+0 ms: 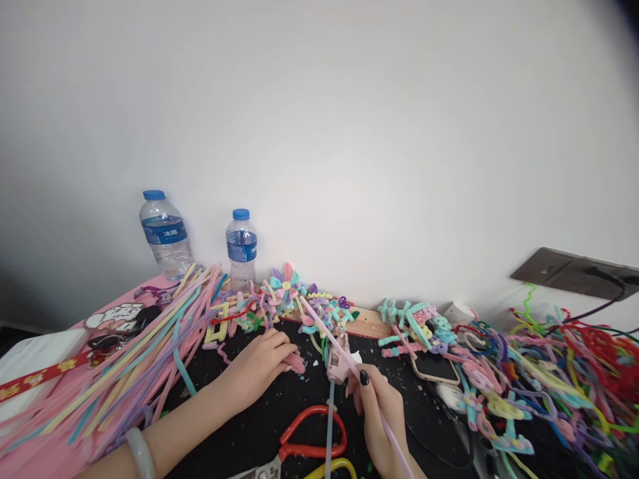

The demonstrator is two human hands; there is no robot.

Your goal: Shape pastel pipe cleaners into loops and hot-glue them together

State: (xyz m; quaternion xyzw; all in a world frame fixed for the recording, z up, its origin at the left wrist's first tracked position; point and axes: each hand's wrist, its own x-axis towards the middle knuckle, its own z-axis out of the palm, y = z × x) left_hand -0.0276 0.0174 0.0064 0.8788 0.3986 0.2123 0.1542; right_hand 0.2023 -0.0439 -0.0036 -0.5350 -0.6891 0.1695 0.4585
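My right hand (382, 409) pinches a long lilac pipe cleaner (322, 324), which slants up to the left and runs down past my wrist. My left hand (264, 362) is closed, fingers curled over a pink fuzzy pipe-cleaner piece (295, 363) low over the black mat; its grip is partly hidden. Between the hands lies what looks like a small pink glue gun (338, 369), with a translucent stick (329, 426) pointing toward me. Red-handled scissors (312, 452) lie in front, beside a yellow handle (335, 467).
Straight pipe cleaners (134, 366) lie in a bundle at left. Two water bottles (164, 236) stand by the wall. Finished pipe-cleaner flowers (285, 286) sit at the back. A phone (435, 368) and a tangled pile of coloured pipe cleaners (564, 372) are at right.
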